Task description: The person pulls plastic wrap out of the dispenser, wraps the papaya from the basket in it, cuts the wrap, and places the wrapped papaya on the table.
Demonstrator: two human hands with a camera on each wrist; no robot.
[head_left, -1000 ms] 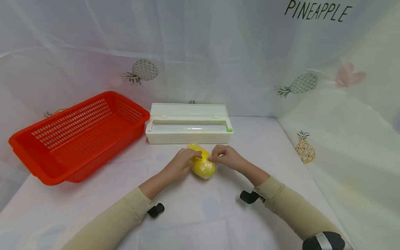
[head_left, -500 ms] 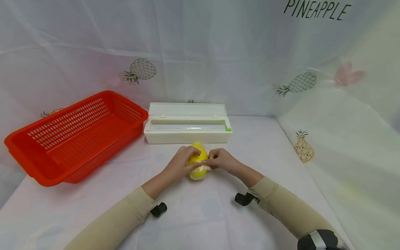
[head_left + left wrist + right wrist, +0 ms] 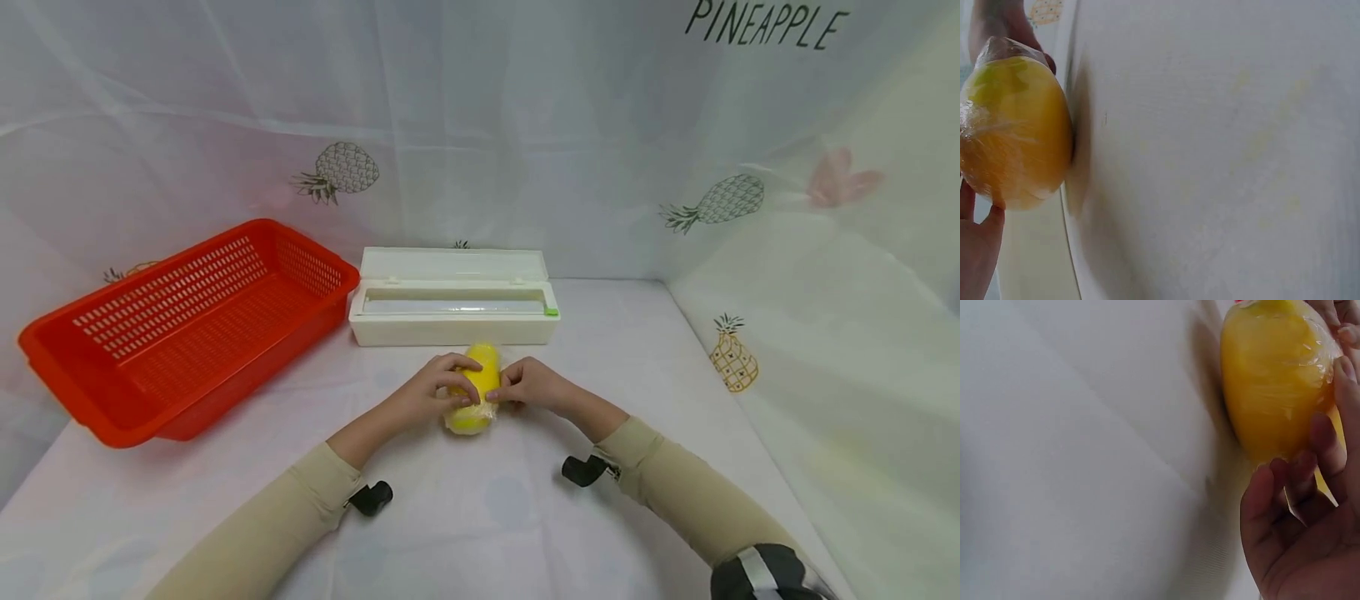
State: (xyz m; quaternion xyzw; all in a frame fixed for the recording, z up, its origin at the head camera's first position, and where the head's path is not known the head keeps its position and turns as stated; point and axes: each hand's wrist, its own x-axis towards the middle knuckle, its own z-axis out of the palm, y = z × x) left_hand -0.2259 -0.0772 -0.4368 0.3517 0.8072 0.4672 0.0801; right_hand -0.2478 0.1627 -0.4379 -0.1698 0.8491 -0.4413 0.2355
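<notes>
A yellow fruit (image 3: 486, 367) with a greenish end, tightly covered in clear cling film (image 3: 997, 122), lies on the white cloth in the head view; its exact kind is hard to tell. My left hand (image 3: 429, 390) holds it from the left, fingers curved over its top. At its right side, my right hand (image 3: 536, 386) pinches the film with thumb and forefinger near the fruit's surface. In the right wrist view the right fingers (image 3: 1260, 494) bend at the fruit's lower end. A bunched tip of film stands up at the greenish end in the left wrist view.
Behind the fruit stands a white cling film dispenser (image 3: 453, 329), lid raised, with a roll inside and a green slider at its right end. A red perforated basket (image 3: 187, 333) sits at the left. A pineapple-print cloth (image 3: 510, 167) hangs behind.
The fruit has turned so its long side points more away from me. My right hand has moved left and down onto its side; the left fingers have shifted over its top.
</notes>
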